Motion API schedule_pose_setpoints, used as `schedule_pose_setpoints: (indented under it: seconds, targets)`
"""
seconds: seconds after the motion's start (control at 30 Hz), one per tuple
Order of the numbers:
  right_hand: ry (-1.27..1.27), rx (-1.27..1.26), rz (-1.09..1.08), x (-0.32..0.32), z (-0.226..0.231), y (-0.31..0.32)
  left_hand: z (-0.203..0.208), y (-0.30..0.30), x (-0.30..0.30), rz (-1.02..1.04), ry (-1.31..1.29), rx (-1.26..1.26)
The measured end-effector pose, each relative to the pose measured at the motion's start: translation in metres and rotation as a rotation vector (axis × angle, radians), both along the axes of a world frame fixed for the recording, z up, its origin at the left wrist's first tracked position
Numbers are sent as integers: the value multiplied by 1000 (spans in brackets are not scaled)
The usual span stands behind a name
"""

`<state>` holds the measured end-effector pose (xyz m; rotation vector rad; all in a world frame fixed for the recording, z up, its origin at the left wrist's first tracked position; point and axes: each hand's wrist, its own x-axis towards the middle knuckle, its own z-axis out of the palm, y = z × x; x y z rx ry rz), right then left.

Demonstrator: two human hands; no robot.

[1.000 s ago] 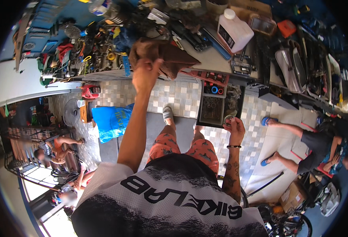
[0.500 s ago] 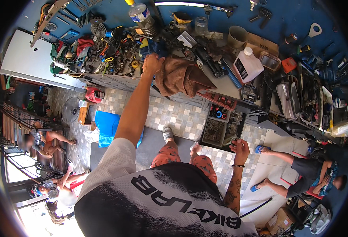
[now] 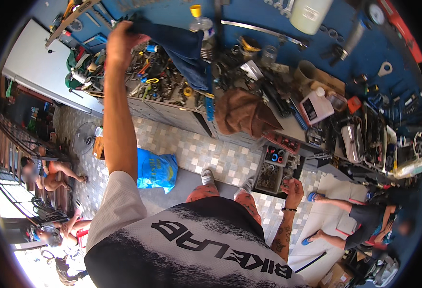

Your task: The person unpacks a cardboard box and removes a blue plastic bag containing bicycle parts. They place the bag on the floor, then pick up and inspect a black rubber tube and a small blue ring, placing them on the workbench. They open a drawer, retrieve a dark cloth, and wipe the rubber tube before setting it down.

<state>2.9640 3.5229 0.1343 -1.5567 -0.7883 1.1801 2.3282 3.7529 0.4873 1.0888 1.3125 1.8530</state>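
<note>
Raised over the left part of the cluttered workbench, my left hand (image 3: pixel 120 45) grips a dark blue cloth (image 3: pixel 180 48) by one end. The cloth stretches to the right and hangs down over the bench edge. My right hand (image 3: pixel 293 191) is low on the right beside an open drawer (image 3: pixel 290 168), its fingertips closed on a small metal ring (image 3: pixel 286 181). Small parts and a few coloured rings lie in the drawer's grey trays (image 3: pixel 270 175). A brown cloth (image 3: pixel 240 113) drapes over the bench edge, right of the blue cloth.
Tools and loose parts crowd the bench, with a white jug (image 3: pixel 314 106) and a bottle with a yellow cap (image 3: pixel 201 29) among them. A blue plastic bag (image 3: pixel 156 169) lies on the floor. A seated person (image 3: pixel 364 216) is at right; others sit at left.
My left hand has lifted the blue cloth off the bench and moved up and left with it. The brown cloth stays on the bench edge. My right hand still holds the ring.
</note>
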Motion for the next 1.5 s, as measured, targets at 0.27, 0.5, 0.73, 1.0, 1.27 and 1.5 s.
schedule_pose_setpoints:
  seconds: [0.27,0.5,0.73,1.0,1.27,1.5]
  targets:
    - [115,162,257,-171,62,59,-33,-148,-103,-292,-599,855]
    - [236,327,591,-315,165,96,-180,-208,-3,-60,-314,37]
    - [257,317,877,-395,209,102,-222,-257,22,71,712,-220]
    - [244,255,976,-410,209,91,-235,-255,67,58,-679,-120]
    - [96,226,973,-399,213,97,-223,-243,106,-72,-704,-36]
    - [-108,575,851,-392,177,114,-217,-227,111,51,-641,-46]
